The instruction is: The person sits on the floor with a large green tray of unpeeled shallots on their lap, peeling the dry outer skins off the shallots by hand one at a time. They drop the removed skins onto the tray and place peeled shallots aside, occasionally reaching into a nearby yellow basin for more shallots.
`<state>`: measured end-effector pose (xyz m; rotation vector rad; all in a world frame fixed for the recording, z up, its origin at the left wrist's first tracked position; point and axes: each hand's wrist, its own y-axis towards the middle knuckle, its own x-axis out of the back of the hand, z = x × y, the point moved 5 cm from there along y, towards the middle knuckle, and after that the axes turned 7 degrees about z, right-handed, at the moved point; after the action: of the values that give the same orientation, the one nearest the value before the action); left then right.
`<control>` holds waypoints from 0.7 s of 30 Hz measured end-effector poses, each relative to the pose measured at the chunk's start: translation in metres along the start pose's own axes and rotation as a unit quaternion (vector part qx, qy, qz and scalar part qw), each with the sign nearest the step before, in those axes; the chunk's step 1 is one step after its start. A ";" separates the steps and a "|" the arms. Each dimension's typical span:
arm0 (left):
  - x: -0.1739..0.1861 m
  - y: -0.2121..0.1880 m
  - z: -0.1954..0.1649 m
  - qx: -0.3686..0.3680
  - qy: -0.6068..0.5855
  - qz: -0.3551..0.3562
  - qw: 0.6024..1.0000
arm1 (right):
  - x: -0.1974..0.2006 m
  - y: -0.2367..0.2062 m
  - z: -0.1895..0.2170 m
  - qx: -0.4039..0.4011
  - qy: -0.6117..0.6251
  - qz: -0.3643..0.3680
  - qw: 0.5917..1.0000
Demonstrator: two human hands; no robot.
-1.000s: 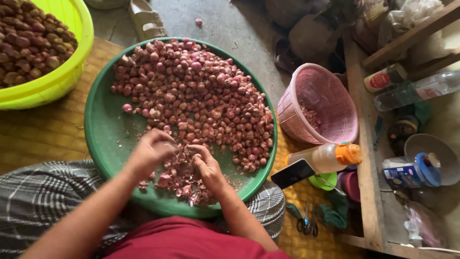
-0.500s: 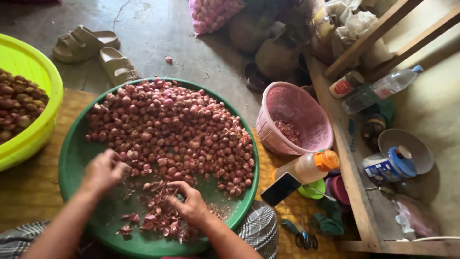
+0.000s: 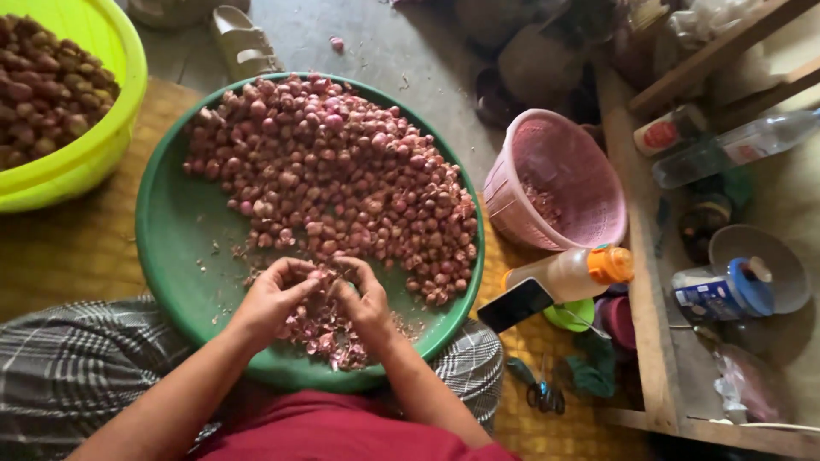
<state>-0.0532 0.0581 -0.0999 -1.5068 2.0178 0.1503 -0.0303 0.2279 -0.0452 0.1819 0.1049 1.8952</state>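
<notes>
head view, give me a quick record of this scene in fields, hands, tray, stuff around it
left hand: fingers curled, meeting the right over the tray's near part
right hand: pinching a small shallot together with the left
green tray: round, heaped with shallots on its far side
peels: loose pile under the hands
pink basket: right of tray, tilted
yellow basin: upper left, holds dark bulbs
bottle: orange cap, lying beside a phone

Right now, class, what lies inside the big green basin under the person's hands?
The green basin holds a heap of small red shallots and loose peelings. The left hand and right hand meet above the peelings, hiding whatever they pinch.
</notes>
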 end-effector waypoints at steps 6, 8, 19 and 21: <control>0.004 -0.006 -0.007 -0.057 0.055 -0.010 0.997 | -0.018 0.005 0.018 -0.089 0.036 0.068 0.993; 0.002 -0.006 -0.007 -0.075 0.066 0.002 0.995 | -0.019 0.005 0.025 -0.083 -0.054 0.059 0.993; -0.009 -0.011 -0.001 -0.049 0.181 -0.007 0.982 | -0.012 0.000 -0.018 -0.101 0.001 0.025 0.995; -0.016 -0.015 -0.004 -0.091 0.193 0.023 0.977 | -0.012 0.001 -0.021 -0.131 0.051 0.028 0.990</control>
<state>-0.0386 0.0641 -0.0841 -1.7077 2.4009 0.0646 -0.0311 0.2169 -0.0664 -0.0929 -0.0818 1.9543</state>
